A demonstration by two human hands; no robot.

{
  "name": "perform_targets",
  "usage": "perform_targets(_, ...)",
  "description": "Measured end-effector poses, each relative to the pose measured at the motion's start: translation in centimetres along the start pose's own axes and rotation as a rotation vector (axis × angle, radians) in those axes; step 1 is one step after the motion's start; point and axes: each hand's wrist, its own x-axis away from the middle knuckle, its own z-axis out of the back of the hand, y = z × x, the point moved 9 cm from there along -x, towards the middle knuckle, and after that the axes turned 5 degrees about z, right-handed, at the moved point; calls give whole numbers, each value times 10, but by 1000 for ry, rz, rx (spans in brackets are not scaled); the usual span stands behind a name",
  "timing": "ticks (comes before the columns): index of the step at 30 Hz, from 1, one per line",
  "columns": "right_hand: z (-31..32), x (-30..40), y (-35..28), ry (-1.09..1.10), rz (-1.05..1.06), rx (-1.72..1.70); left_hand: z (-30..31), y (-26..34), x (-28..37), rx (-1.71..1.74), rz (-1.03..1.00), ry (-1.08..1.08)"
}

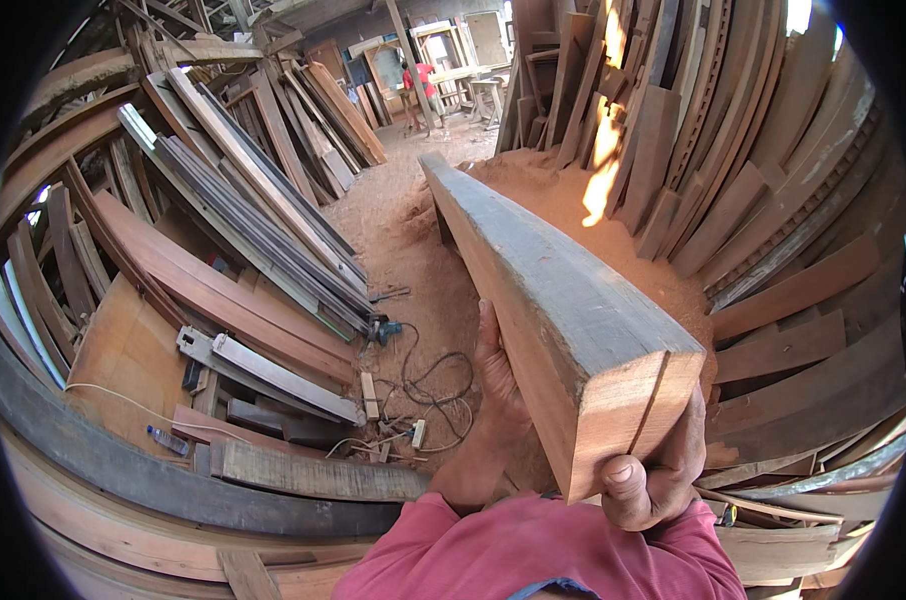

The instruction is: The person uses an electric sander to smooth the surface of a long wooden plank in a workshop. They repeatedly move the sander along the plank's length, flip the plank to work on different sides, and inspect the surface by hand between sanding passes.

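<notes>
A long, thick wooden beam [550, 247] stretches away from my chest, its top face weathered grey and its side and near end fresh reddish-brown. A dark straight groove or seam runs across the near end. My right hand [651, 476] grips that end, the thumb on the end face and the fingers hidden around the far side. On the beam's left side, my left hand [500, 382] holds it with the thumb pointing up; most of its fingers are hidden beneath. The beam's far end appears above a dark support, whose contact I cannot tell.
Boards lean in stacks at left [258, 217] and right [730, 135]. Sawdust [550, 187] heaps beyond the beam. A teal power tool [384, 330], tangled cable [438, 390] and white power strip [419, 433] lie on the floor at left. A person [423, 79] stands far back.
</notes>
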Motion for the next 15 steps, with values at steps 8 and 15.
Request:
perform_targets(8, 12, 0, 2, 283, -166, 205, 2, -2, -6, 104, 37, -28)
perform_targets(15, 20, 15, 10, 404, -117, 248, 25, 4, -4, -62, -41, 122)
